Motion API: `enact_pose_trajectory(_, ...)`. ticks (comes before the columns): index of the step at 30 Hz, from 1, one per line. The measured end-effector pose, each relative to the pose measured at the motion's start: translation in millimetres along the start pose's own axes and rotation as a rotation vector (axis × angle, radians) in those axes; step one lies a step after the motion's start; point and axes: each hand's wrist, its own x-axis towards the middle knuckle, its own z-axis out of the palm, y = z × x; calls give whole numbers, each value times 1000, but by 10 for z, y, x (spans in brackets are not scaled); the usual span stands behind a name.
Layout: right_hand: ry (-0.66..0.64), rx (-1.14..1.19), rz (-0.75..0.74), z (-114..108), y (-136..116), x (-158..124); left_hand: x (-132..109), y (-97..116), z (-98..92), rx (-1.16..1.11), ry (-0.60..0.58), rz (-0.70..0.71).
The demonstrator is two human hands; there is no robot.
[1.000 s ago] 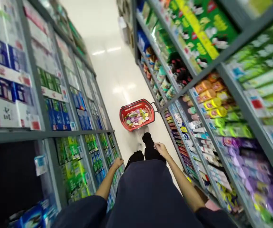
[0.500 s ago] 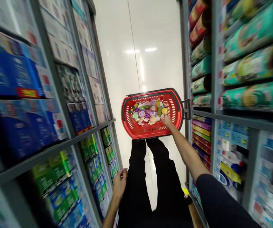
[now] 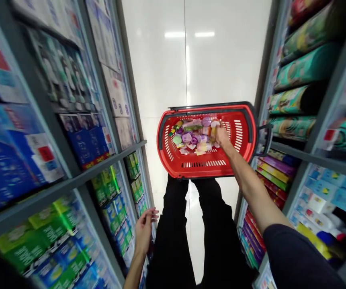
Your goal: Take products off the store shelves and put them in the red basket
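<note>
My right hand (image 3: 222, 137) reaches down into a red shopping basket (image 3: 203, 170) with black rim parts. Its fingers are curled beside a small whitish-pink item (image 3: 215, 124) at the right end of the pile; what they grip is too small to make out. Purple, green, yellow and pink small packs lie heaped in the basket, among them a pale green round piece (image 3: 177, 139) and a purple striped round one (image 3: 194, 140). My left hand (image 3: 145, 224) hangs low beside my left leg, near the left shelf, with loosely bent fingers apart and nothing in them.
Shelves line both sides of a narrow aisle with a glossy pale floor (image 3: 154, 80). Blue boxes (image 3: 7, 148) and green packs (image 3: 46, 220) fill the left one; teal rolls (image 3: 293, 102) lie on the right. A black basket handle (image 3: 265, 140) juts toward the right shelf.
My right hand has shifted forward over the pile's right end. The shelves have slid back in view, and the basket appears larger and farther right. My left hand stays low, slightly further left.
</note>
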Motion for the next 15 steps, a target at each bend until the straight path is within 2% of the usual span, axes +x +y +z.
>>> enact_pose_trajectory(2, 16, 127, 58, -358, -188, -516, -224, 174, -10, -5, -48, 34)
enact_pose_trajectory(4, 68, 277, 133, -802, -455, -1119, -457, 433, 42, -36, -111, 71)
enact_pose_trajectory(6, 150, 448, 195, -1289, -807, -1805, -707, 787, 154, -72, -223, 121)
enact_pose_trajectory(9, 265, 752, 203, -1996, -1465, -2961, -1209, 1475, 339, -79, -450, 235)
enact_pose_trajectory(12, 349, 998, 142, -2581, -2181, -4149, -1988, 2211, 344, -78, -674, 403)
enact_pose_trajectory(15, 430, 1332, 77, -3040, -2817, -5170, -2945, 2781, 107, -141, -907, 587)
